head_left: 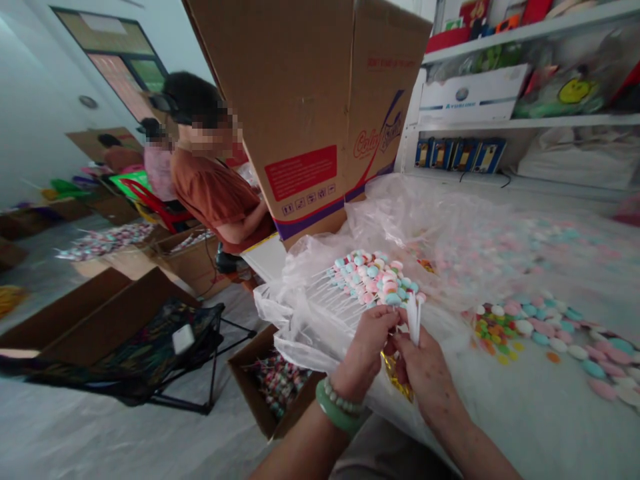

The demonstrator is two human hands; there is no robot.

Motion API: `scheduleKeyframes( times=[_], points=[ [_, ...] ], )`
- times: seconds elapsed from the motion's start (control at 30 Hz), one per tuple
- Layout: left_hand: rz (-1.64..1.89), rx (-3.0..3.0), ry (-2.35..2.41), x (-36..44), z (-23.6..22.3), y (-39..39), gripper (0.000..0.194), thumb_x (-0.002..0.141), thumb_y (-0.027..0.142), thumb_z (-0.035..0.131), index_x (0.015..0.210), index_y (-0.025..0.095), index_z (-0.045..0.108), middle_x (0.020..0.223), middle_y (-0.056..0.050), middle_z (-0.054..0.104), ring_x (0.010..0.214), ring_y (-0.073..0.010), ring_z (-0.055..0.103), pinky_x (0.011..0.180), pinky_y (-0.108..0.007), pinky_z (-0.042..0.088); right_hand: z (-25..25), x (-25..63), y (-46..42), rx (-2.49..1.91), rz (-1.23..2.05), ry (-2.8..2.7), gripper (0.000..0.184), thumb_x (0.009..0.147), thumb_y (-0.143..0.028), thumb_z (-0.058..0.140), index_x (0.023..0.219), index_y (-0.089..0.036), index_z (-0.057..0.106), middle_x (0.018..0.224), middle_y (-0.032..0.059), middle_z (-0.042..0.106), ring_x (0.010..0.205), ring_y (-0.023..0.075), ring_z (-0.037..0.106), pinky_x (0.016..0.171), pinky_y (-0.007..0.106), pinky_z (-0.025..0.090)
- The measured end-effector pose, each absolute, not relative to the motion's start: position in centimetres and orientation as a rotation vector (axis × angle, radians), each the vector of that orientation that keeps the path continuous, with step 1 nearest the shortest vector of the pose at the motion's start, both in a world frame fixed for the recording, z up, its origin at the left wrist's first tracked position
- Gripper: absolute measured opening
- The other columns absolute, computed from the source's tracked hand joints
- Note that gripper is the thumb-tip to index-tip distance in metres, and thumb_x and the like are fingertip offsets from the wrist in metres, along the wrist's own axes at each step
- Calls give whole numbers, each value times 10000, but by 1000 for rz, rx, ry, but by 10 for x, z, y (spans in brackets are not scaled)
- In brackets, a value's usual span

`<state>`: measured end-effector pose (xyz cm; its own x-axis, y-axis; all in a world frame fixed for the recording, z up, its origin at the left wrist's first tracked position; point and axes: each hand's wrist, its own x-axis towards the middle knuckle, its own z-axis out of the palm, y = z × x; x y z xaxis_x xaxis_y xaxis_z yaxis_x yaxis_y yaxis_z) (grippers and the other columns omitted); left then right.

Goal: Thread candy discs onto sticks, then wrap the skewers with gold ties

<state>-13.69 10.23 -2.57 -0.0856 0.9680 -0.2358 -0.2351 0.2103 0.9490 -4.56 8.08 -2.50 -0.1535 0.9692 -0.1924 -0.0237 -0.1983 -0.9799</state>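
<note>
the left hand [367,340] and right hand [425,367] meet over the near desk [520,413]. the left fingers are narrow, bent in to the right fingertips; what lies between them i cannot tell. the right fingers hold white sticks [415,320] upright.

from the hands, the desk's near-left edge falls away at 9 o'clock under draped plastic film [295,320]; a strip of floor [200,437] runs past it. a stretch of desk at 4 o'clock lies between right forearm and loose sweets [545,323], pastel discs spreading at 3 o'clock beside small bright ones.

gold wrapper [399,383] shows just below the hands. stick sweets [373,277] lie heaped at 11 o'clock, on the film.

a carton [250,407] at 8 o'clock holds many wrapped sweets. a folding chair [150,340] at 9 o'clock carries a white object [183,339]. a tall cardboard box [305,100] stands at 11 o'clock; a person [215,187] sits at 10. shelves [530,123] at 1 o'clock hold boxes and bags.
</note>
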Motion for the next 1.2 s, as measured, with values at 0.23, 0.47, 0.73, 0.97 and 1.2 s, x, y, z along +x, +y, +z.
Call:
scheduleKeyframes(
  times=[0.23,0.47,0.73,0.97,1.2],
  points=[
    [625,1828,2211,-176,-1,148,250,832,249,439,668,145,597,614,-40,578,581,-137,522,553,-244,336,-27,-16,53,-1326,1567,-1174,327,754,-412,516,948,-149,536,613,-29,573,306,47,371,301,182,250],
    [325,1910,2404,-182,2,143,283,861,288,463,937,81,639,889,-194,640,804,-273,586,657,-344,360,-34,69,43,-1411,1609,-884,347,698,-399,632,933,-153,560,586,-33,573,317,35,350,312,173,181],
    [985,2040,2130,-122,5,74,236,831,341,533,901,170,680,977,-114,643,879,-240,571,787,-372,404,-41,94,34,-1150,1890,-776,260,748,-390,615,781,-133,595,577,-21,571,320,23,352,311,176,171],
    [639,1122,992,-39,-20,71,230,716,375,638,677,154,585,475,38,498,391,-72,408,400,-198,278,-52,87,27,-1056,1998,-882,247,759,-384,589,726,-139,590,536,-22,571,298,43,383,293,180,215],
    [881,1078,1100,-18,-28,85,189,667,288,665,648,156,530,519,61,464,452,-50,398,452,-180,301,-41,123,28,-1002,1745,-774,245,813,-405,548,818,-162,586,592,-30,572,325,40,385,310,180,201]
  ],
)
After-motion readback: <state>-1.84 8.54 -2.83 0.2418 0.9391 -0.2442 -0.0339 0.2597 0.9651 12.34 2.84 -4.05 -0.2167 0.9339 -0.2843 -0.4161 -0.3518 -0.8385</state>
